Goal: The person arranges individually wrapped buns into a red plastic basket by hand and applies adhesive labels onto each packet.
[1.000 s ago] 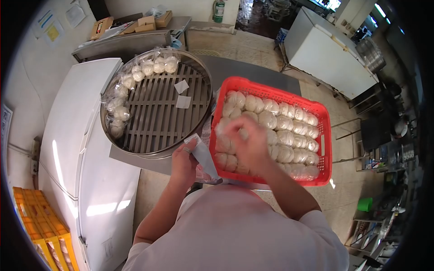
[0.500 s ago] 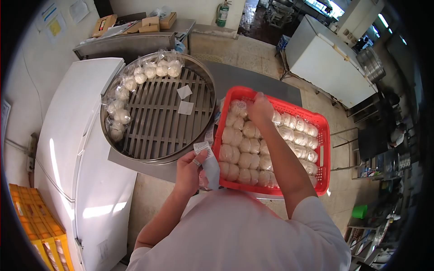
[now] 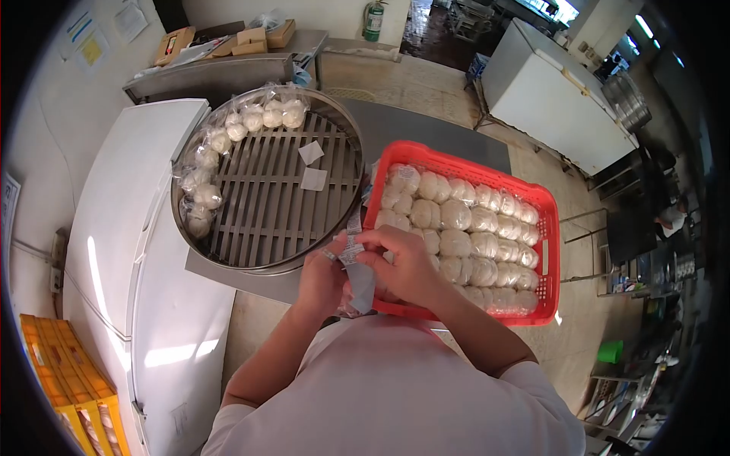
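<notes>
Between the round steamer tray and the red basket, my left hand is closed on a strip of printed labels that hangs down. My right hand pinches at the top of the same strip, over the basket's near left corner. Rows of bagged white buns fill the red basket. More bagged buns line the left and far rim of the round metal tray, where two small white paper squares lie on the slats.
A steel table bears the tray and basket. White freezers stand at the left and far right. Yellow crates are at lower left. Cardboard boxes rest on a back counter, near a green extinguisher.
My right hand has come back from the far left part of the basket to the label strip beside my left hand. My left hand has stayed almost in place.
</notes>
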